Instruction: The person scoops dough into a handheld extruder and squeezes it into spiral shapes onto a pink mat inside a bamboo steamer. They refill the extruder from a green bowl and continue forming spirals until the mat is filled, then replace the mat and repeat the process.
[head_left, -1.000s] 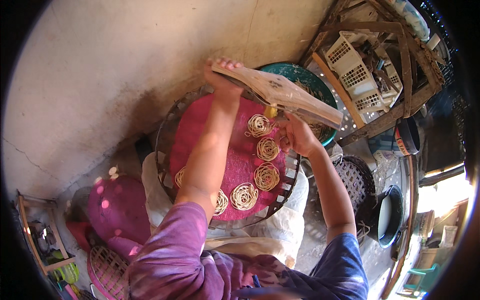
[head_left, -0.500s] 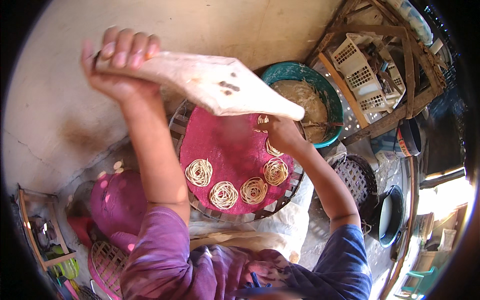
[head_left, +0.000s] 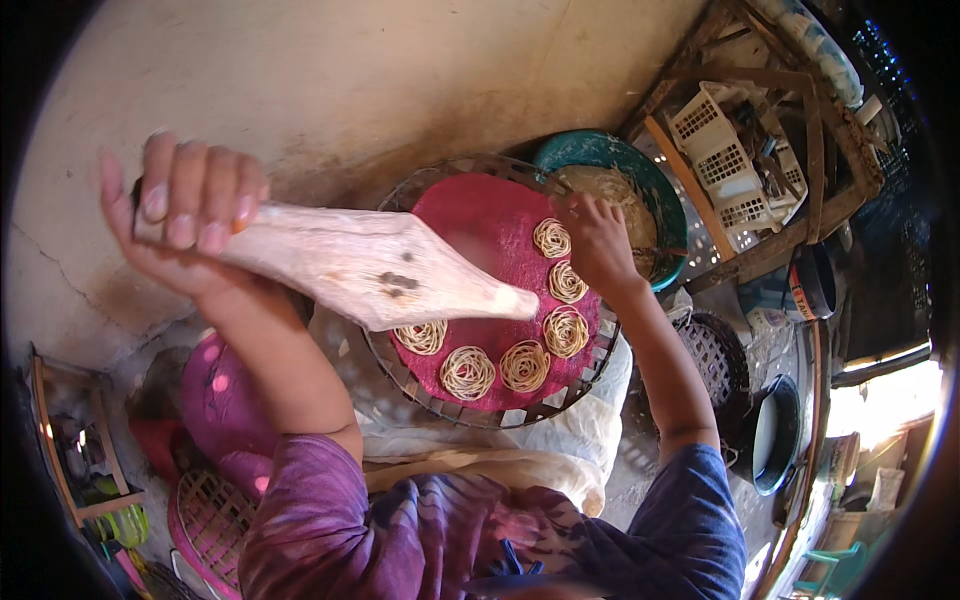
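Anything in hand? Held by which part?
Left grip: the board, by its end at the picture's left. Right grip: can't tell whether it holds anything.

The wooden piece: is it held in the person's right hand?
No, the left hand grips the wooden piece by one end, and the right hand is apart from it.

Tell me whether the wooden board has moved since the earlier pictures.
Yes: the wooden board has moved left, away from the green basin.
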